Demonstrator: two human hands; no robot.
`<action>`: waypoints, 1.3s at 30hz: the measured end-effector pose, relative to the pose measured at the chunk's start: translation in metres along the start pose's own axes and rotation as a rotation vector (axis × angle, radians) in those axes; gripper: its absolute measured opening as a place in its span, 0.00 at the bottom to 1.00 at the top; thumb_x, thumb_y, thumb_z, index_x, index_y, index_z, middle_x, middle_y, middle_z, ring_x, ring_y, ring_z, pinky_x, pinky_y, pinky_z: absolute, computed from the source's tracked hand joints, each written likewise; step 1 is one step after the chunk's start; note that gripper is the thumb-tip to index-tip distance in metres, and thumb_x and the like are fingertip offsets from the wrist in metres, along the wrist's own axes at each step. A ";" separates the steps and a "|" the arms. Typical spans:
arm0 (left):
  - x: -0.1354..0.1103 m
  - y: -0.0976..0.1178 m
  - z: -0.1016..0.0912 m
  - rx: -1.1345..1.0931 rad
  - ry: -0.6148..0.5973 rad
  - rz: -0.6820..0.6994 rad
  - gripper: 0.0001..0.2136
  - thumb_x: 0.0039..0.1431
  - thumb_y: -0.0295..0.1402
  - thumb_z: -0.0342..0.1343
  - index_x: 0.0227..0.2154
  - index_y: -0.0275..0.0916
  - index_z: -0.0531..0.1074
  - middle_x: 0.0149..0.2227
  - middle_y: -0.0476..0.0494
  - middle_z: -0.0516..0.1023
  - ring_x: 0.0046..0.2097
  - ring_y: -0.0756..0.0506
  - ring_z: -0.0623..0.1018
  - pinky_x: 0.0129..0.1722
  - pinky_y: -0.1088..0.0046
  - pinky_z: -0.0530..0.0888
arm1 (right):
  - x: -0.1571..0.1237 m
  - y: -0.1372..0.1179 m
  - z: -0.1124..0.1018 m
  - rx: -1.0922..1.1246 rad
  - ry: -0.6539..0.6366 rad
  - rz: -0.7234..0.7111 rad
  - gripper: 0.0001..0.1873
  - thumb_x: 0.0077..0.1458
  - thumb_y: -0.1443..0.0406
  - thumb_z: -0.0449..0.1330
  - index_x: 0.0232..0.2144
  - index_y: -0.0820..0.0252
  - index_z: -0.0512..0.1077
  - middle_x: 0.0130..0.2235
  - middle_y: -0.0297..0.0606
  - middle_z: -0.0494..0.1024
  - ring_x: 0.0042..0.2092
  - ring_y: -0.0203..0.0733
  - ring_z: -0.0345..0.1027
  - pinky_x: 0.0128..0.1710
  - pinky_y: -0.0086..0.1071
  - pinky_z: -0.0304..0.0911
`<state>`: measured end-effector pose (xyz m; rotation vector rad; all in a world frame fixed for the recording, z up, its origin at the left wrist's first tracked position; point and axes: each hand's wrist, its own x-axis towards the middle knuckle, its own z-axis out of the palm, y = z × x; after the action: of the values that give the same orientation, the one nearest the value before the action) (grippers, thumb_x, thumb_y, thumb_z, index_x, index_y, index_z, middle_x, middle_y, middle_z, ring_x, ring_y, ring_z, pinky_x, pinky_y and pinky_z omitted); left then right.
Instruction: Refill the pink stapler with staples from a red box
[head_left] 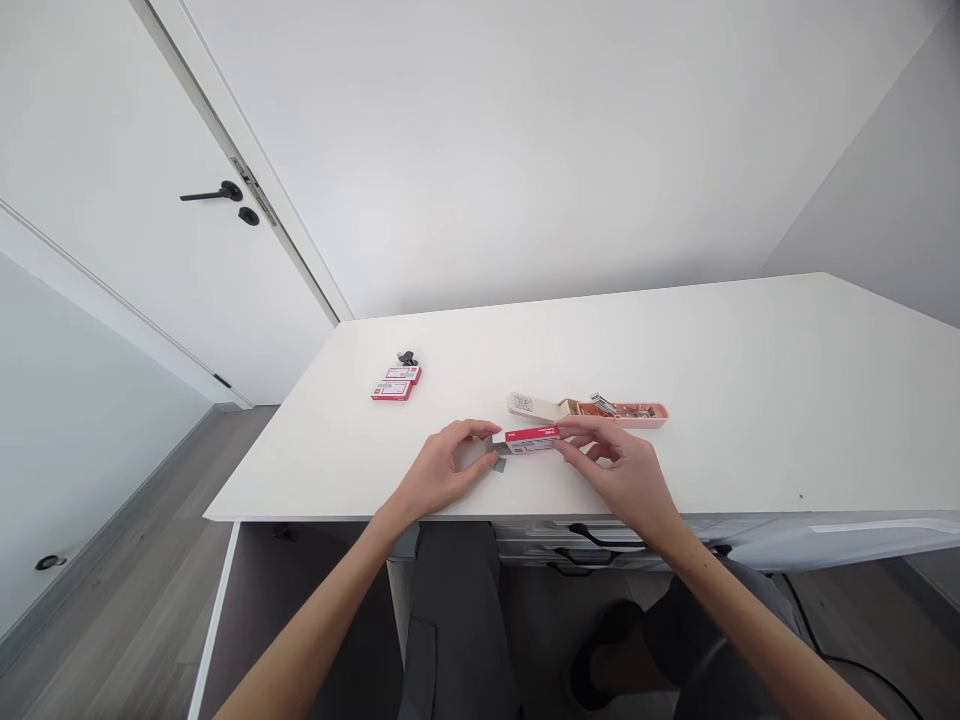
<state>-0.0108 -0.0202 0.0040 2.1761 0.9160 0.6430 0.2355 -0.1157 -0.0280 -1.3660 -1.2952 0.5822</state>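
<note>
A small red and white cardboard box (532, 440) lies lengthwise between my two hands, low over the near part of the white table. My right hand (615, 465) pinches its right end between thumb and fingers. At its left end, where something greyish shows, the thumb and index finger of my left hand (448, 465) close from both sides. A small grey piece (500, 465) rests on the table just below my left thumb. Right behind the box is an opened pink and cream case (643, 415) with small metal and orange items inside, too small to name.
Two more red and white boxes (396, 384) lie at the left of the white table (720, 380), beside a small black object (407, 358). Drawers with black handles (600, 540) sit under the near edge. A wall rises behind, and a door (187, 280) stands left.
</note>
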 end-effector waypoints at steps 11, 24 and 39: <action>0.002 0.002 -0.002 -0.051 -0.004 -0.066 0.15 0.58 0.47 0.69 0.43 0.45 0.81 0.44 0.47 0.86 0.47 0.41 0.82 0.50 0.62 0.77 | 0.003 0.002 -0.001 0.142 -0.106 0.015 0.17 0.64 0.50 0.66 0.49 0.52 0.81 0.47 0.42 0.84 0.40 0.48 0.79 0.47 0.49 0.81; 0.001 0.003 -0.004 -0.096 0.020 -0.024 0.18 0.54 0.50 0.72 0.32 0.41 0.76 0.33 0.48 0.82 0.38 0.45 0.79 0.42 0.66 0.74 | 0.004 -0.003 -0.007 0.172 -0.290 0.020 0.18 0.65 0.48 0.64 0.49 0.50 0.81 0.45 0.42 0.84 0.44 0.51 0.80 0.50 0.48 0.79; -0.001 0.004 -0.003 -0.219 -0.132 0.026 0.20 0.48 0.46 0.76 0.36 0.41 0.75 0.32 0.50 0.79 0.35 0.48 0.76 0.38 0.69 0.73 | 0.006 -0.005 -0.008 0.237 -0.486 0.045 0.13 0.66 0.54 0.64 0.48 0.51 0.80 0.48 0.41 0.78 0.44 0.45 0.79 0.52 0.45 0.78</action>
<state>-0.0119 -0.0219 0.0089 2.0117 0.7144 0.5754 0.2430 -0.1139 -0.0195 -1.0938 -1.5209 1.1125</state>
